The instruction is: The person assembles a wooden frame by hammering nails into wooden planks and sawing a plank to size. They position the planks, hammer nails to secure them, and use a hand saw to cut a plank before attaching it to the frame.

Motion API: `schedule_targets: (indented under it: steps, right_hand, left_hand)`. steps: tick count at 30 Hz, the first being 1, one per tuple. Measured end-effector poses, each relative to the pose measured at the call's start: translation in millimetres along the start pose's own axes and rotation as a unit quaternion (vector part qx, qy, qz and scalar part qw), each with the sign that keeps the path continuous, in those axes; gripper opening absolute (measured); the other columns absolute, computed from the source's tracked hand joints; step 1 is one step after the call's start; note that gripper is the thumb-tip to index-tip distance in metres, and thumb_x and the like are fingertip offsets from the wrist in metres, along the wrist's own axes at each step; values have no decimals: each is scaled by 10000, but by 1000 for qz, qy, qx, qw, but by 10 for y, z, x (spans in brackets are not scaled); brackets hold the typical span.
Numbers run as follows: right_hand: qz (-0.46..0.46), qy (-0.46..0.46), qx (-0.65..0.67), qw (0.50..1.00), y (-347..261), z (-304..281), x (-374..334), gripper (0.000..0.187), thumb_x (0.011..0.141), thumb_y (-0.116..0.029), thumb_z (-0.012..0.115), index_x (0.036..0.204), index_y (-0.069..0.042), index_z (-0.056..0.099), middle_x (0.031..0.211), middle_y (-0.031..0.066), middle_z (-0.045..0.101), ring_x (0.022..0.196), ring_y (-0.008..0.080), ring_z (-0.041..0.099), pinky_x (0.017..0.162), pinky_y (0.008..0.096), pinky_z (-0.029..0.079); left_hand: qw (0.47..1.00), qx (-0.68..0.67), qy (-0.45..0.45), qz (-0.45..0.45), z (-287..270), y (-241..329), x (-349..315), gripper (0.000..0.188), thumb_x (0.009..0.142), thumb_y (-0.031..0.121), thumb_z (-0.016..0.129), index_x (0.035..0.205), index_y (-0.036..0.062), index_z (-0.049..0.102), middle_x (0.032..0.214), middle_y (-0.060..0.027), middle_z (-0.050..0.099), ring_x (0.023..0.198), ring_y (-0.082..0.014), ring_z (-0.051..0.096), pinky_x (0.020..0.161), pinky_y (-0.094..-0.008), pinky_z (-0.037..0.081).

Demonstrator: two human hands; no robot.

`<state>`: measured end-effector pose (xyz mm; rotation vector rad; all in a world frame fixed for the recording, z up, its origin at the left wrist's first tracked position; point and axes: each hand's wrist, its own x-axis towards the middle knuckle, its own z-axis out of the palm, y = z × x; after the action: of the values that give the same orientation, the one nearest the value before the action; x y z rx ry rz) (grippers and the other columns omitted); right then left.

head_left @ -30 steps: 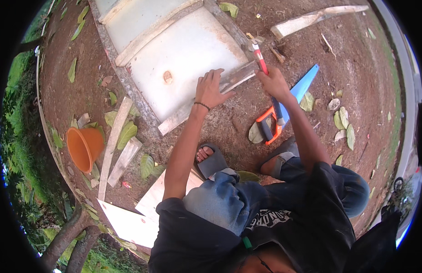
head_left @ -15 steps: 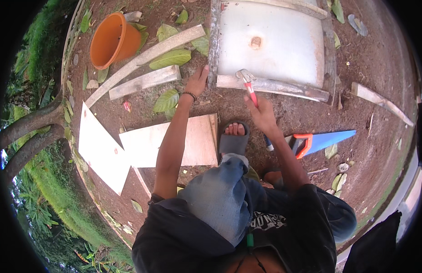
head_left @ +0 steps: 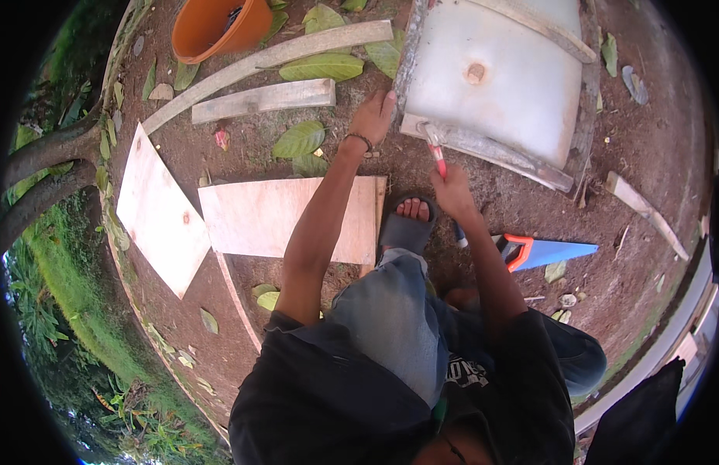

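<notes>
My right hand (head_left: 453, 191) is closed round the red handle of a claw hammer (head_left: 437, 155). The hammer's metal head lies over the near crossbar (head_left: 483, 147) of a wooden frame with a pale panel (head_left: 507, 74). Close to the left side beam (head_left: 410, 58) of this frame is my left hand (head_left: 373, 115), a dark bracelet on its wrist. Its thumb points up toward the beam, while the other fingers are mostly hidden, so their grip cannot be made out. A brownish knot-like spot marks the panel.
A blue handsaw (head_left: 557, 253) with an orange and black handle lies right of my foot. Left are two plywood boards (head_left: 290, 217), a long curved plank (head_left: 297, 50), a short plank (head_left: 263, 101) and an orange bucket (head_left: 204, 39). Another wood strip (head_left: 646, 213) lies far right.
The view has shifted, so the frame appears tilted and further right and the bucket higher. The hammer stays in my right hand at the near crossbar; my left hand stays by the side beam.
</notes>
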<state>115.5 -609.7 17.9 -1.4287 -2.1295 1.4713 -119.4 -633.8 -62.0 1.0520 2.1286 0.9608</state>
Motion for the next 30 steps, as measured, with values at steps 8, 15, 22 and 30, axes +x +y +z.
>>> schedule_targets:
  steps: [8, 15, 22, 30]
  right_hand:
    - [-16, 37, 54, 998, -81, -268, -65, 391, 1005, -243, 630, 733, 26, 549, 599, 177, 493, 514, 293, 440, 543, 429, 395]
    - [168, 189, 123, 960, 807, -888, -281, 387, 994, -262, 658, 747, 14, 546, 571, 64, 485, 523, 149, 412, 518, 395, 371]
    - [69, 452, 340, 822, 1285, -1628, -595, 413, 1052, -203, 561, 663, -104, 462, 547, -34, 452, 450, 67, 417, 414, 282, 324]
    - [325, 267, 181, 889, 1478, -1704, -384, 348, 979, -234, 612, 677, -80, 536, 556, -33, 484, 455, 92, 462, 430, 305, 342]
  left_hand:
    - [977, 74, 167, 106, 118, 237, -127, 418, 1005, 346, 591, 1219, -12, 612, 1206, -266, 582, 1040, -473, 592, 971, -525, 449]
    - [936, 237, -103, 241, 463, 899, 85, 300, 1012, 262, 535, 953, 6, 680, 1011, -154, 672, 971, -358, 626, 889, -492, 484]
    - [906, 320, -161, 226, 767, 848, 145, 426, 1052, 271, 402, 881, 15, 696, 937, -163, 690, 927, -358, 647, 824, -506, 499]
    - [898, 336, -165, 232, 706, 881, 187, 416, 1051, 242, 393, 890, 12, 701, 946, -165, 692, 921, -356, 644, 840, -501, 476]
